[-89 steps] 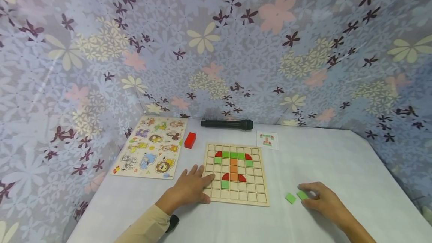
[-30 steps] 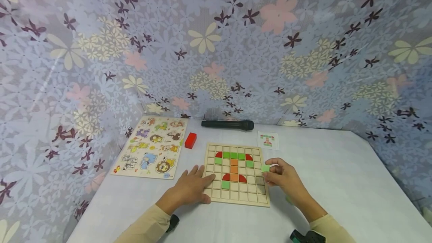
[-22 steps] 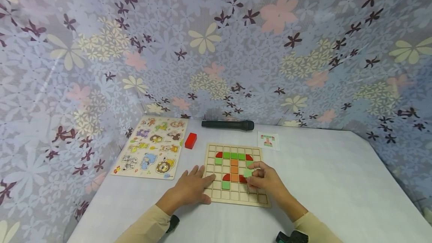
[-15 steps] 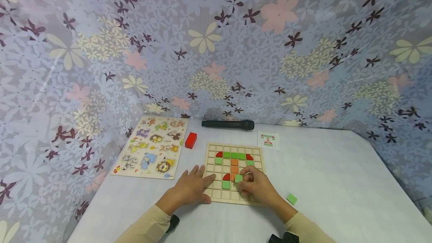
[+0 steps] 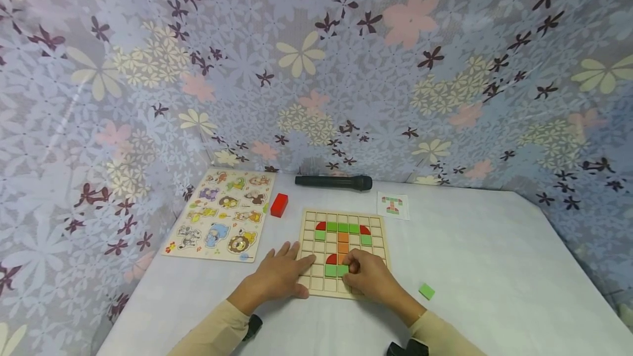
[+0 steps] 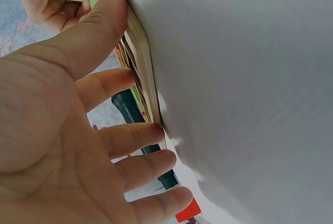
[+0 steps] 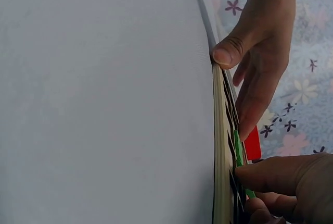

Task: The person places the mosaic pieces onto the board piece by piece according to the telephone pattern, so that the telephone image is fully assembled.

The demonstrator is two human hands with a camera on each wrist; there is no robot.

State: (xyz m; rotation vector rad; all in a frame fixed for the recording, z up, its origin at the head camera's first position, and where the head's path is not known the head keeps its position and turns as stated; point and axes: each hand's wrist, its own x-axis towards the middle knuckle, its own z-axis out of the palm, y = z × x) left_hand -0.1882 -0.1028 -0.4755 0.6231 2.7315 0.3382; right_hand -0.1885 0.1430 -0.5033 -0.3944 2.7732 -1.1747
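Note:
A wooden grid board [image 5: 316, 284] lies on the white-covered table, with red quarter-round, green square and orange square pieces set in its cells. My left hand [image 5: 279, 273] lies spread at the board's left edge, thumb and fingers against it. In the left wrist view, those straight fingers [image 6: 130, 138] reach along the board's side. My right hand [image 5: 372, 276] pinches a green square tile [image 5: 342, 271] at a cell in the lower rows, beside another green tile [image 5: 331, 271]. It covers the cells to the right. A loose green tile [image 5: 427, 291] lies right of the board.
Behind the board are a black microphone [image 5: 333, 182], a red block [image 5: 279, 205] and a small pattern card [image 5: 393, 205]. An animal puzzle board [image 5: 222, 216] lies at the left. Flowered fabric [image 5: 316, 70] hangs behind the table.
My right hand has picked up a green tile from the table at right, carried it left over the board and lowered it into the lower rows. My left hand has stayed put.

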